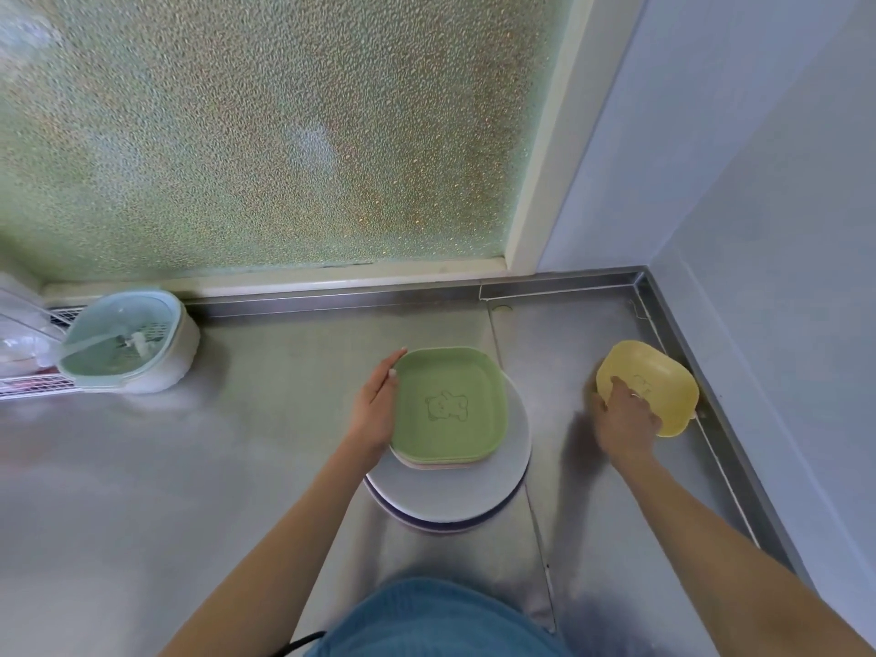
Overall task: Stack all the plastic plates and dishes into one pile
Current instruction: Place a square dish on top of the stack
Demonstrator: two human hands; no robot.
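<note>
- At 9 o'clock, against the window ledge: pale green lidded container (127, 341), beside a white wire rack (33, 384) at the frame edge.
- Steel counter (237, 443) across the whole lower field, raised rim along the back and right.
- Left hand (374, 410) just left of centre, flat, fingers together, pressed against the left edge of the green dish (450, 405).
- Green dish square, bear outline in its middle, topmost on the pile at centre; pink and pale rims just visible beneath.
- Below those, large round white plates (450, 495), wider than the square ones, sticking out toward 6 o'clock.
- Right hand (625, 419) at 3 o'clock, fingers curled over the near rim of the yellow dish (659, 381), gripping it.
- Yellow dish tilted, well apart from the pile, close to the counter's right rim.
- Blue garment (426, 618) at 6 o'clock.
</note>
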